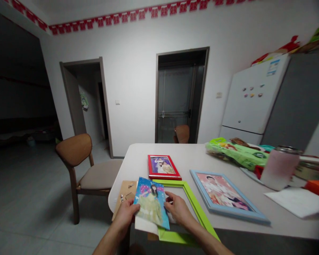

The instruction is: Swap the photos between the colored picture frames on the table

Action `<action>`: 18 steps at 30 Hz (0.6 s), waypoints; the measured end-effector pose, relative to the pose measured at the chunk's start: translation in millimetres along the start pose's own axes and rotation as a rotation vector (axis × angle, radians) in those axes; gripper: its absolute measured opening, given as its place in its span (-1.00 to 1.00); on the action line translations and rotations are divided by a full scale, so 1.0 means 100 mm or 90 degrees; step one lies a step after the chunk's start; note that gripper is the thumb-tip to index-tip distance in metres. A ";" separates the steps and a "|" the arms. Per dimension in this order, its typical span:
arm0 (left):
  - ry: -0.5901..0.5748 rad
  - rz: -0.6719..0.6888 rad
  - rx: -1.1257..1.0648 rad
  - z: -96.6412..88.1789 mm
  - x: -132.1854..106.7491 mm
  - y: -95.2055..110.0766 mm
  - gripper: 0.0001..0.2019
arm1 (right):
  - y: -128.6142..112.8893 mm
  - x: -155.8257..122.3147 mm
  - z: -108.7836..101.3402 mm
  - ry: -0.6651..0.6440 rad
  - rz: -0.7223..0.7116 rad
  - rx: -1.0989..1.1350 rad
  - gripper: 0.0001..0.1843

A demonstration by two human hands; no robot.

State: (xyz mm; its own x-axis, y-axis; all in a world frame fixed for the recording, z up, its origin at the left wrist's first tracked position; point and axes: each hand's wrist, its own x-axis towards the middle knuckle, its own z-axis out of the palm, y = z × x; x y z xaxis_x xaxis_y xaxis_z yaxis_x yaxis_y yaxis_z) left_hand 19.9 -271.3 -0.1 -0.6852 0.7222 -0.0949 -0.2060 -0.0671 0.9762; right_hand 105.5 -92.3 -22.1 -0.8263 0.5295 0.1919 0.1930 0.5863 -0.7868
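My left hand (126,214) and my right hand (178,209) both grip a printed photo (151,203) of a figure in a green dress, thumbs on top at its two side edges. A white sheet (145,225) sticks out under the photo. They hover over an empty lime-green picture frame (195,207) lying at the table's near edge. A brown backing board (124,193) with metal clips lies just left of the frame, partly under my left hand.
A red framed photo (163,167) and a light-blue framed photo (224,194) lie on the white table (191,154). A pink jar (279,168), green snack bags (236,152) and white paper (299,202) sit to the right. A wooden chair (86,170) stands left; a fridge (252,99) behind.
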 end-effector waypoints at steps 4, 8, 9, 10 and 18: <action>-0.015 0.031 -0.017 0.15 -0.04 0.09 -0.69 | -0.06 -0.04 -0.01 -0.032 -0.004 0.091 -0.56; 0.012 0.168 0.125 0.36 -0.18 0.29 -0.76 | -0.34 -0.19 -0.15 -0.018 -0.026 0.157 -0.55; 0.028 0.211 0.198 0.43 -0.23 0.35 -0.77 | -0.43 -0.24 -0.20 -0.003 -0.032 0.170 -0.52; 0.046 0.251 0.276 0.50 -0.28 0.40 -0.77 | -0.52 -0.28 -0.26 0.013 -0.034 0.182 -0.49; -0.039 0.391 0.669 1.09 -0.50 0.45 -0.53 | -0.74 -0.49 -0.52 0.056 0.035 0.431 -0.46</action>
State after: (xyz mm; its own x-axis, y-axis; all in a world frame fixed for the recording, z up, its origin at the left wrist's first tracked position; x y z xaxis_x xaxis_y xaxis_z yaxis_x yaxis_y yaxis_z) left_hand 120.4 -235.5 70.1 -0.4297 0.7997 0.4193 0.8260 0.1606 0.5403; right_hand 159.0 -129.6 57.6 -0.7733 0.6120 0.1660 -0.1642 0.0596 -0.9846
